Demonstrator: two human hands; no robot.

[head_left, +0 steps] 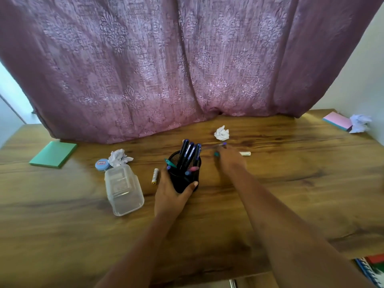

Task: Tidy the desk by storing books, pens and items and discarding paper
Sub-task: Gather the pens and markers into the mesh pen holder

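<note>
Desk tidy, left hand on the pen cup

I'm gripping the cup (185, 177) with my left hand (168, 196), fingers and thumb wrapping round it. It's standing mid-desk (291, 183) with pens (190, 152) sticking up out of it. My right hand (230, 161) is hovering right by a loose pen (216, 146) just past the cup, but it's blurring too much to tell if it's open or pinching anything. A paper ball (222, 133) is sitting behind that pen, a second ball (119, 157) left by the box (123, 190), and a third ball (359, 123) far right against the pink pad (337, 120).
</note>
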